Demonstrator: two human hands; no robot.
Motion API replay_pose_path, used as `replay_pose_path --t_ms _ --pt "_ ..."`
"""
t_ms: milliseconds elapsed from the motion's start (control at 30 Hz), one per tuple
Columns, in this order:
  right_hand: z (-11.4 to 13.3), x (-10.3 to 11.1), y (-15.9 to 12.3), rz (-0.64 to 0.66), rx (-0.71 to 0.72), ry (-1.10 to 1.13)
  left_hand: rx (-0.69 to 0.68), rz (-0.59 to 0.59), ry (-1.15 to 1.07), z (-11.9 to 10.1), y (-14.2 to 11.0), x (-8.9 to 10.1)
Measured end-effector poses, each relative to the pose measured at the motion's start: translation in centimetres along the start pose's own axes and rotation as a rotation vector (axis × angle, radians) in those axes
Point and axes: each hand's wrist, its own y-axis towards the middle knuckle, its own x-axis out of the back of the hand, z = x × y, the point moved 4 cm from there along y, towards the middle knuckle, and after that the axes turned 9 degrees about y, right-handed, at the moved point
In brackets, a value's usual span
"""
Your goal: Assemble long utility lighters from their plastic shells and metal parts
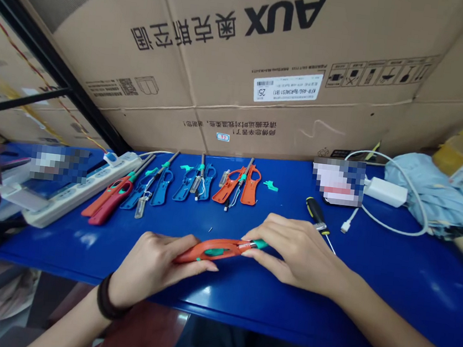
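An orange-red long-nosed utility lighter (214, 248) with green inner parts lies across both my hands, its casing apparently open. My left hand (149, 270) grips the orange handle end. My right hand (293, 253) holds the green and metal end between its fingers. Just beyond my right hand lies a screwdriver (315, 213) with a black and yellow handle. Farther ahead, several partly assembled orange and blue lighters (197, 183) lie in a row on the blue table (371, 267), with small green pieces (270, 185) among them.
A white power strip (83, 190) lies at the table's left side. To the right are a white charger (385, 191) with its cable and a folded light-blue cloth (434, 191). Large cardboard boxes (243, 69) stand along the back edge. A blurred patch covers two items.
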Motion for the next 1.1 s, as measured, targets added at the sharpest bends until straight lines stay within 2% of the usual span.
replay_pose_path --t_ms 133,233,367,433,533,567,600,667,767,867,1000,1100 --pt "-0.1 0.9 0.0 -0.080 0.018 -0.020 0.100 -0.002 -0.163 1.3 0.1 0.9" --pt "-0.5 1.3 0.1 -0.111 0.003 -0.017 0.124 0.015 -0.257 2.1 -0.3 1.6" --pt "-1.0 1.0 0.1 -0.043 -0.057 0.057 0.185 0.074 -0.348 2.5 -0.9 1.8" --pt "-1.3 0.7 0.1 -0.009 -0.113 0.100 0.252 0.144 -0.451 2.5 -1.0 1.4" --pt "-1.8 0.5 0.0 0.030 -0.293 0.207 0.474 0.235 -0.732 2.6 -0.5 0.1" --pt "-1.9 0.4 0.0 0.042 -0.369 0.284 0.596 0.201 -0.845 2.8 -0.1 -0.4" --pt "-2.0 0.3 0.0 0.049 -0.443 0.381 0.726 0.122 -0.948 3.0 0.2 -0.8" --pt "-2.2 0.2 0.0 0.050 -0.568 0.595 0.900 -0.063 -1.155 3.1 1.3 -1.6" --pt "-2.6 -0.1 -0.1 0.034 -0.750 0.870 0.899 -0.083 -1.231 2.3 3.7 -2.7" --pt "-3.1 -0.8 -0.3 0.014 -0.900 1.089 0.810 0.057 -1.333 0.6 6.1 -3.6" --pt "-3.6 -1.2 -0.4 -0.080 -0.957 1.199 0.717 0.224 -1.273 -1.0 8.1 -4.8" --pt "-3.9 -1.5 -0.5 -0.121 -0.978 1.276 0.704 0.226 -1.192 -1.2 8.8 -5.4"
